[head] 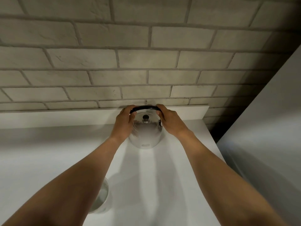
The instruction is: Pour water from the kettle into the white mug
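- At the back of the white counter (pixel 48 152), near the grey brick wall (pixel 114 62), stands the shiny round steel kettle (pixel 145 134).
- The left hand (pixel 124 121) and the right hand (pixel 169 121) each grip one end of its black arched handle (pixel 145 107).
- The white mug (pixel 101 198) stands nearer, partly hidden under the left forearm.

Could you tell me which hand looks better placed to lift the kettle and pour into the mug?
Probably the right hand: both grip the kettle handle, but the mug sits near-left, half under the left forearm, so the left hand could steady it.
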`<action>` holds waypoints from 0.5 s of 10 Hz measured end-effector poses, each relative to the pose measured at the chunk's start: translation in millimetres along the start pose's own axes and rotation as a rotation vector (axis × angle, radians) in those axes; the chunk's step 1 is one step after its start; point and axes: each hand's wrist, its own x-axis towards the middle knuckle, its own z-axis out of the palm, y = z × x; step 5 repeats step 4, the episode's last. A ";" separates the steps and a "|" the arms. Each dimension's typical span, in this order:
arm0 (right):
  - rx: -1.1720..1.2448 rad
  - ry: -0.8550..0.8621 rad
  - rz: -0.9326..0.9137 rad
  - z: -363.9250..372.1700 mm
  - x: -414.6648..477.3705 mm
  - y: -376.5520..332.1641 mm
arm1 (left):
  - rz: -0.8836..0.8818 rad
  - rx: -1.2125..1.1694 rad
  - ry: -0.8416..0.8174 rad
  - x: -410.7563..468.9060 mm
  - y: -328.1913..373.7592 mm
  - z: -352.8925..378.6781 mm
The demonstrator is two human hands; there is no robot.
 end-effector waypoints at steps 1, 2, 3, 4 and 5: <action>0.060 0.134 0.006 -38.8 -29.6 -15.7 | 0.137 -0.035 -0.022 -4.0 43.3 -16.2; 0.132 0.136 0.029 -60.6 -36.8 -19.9 | 0.169 -0.011 -0.065 5.7 60.5 -15.4; 0.090 0.089 0.087 -45.3 -44.9 -24.4 | 0.125 0.035 -0.070 0.0 52.5 -16.4; 0.070 0.221 0.115 -37.4 -42.6 -27.0 | 0.186 0.077 0.011 -0.7 56.5 -19.5; 0.070 0.221 0.115 -37.4 -42.6 -27.0 | 0.186 0.077 0.011 -0.7 56.5 -19.5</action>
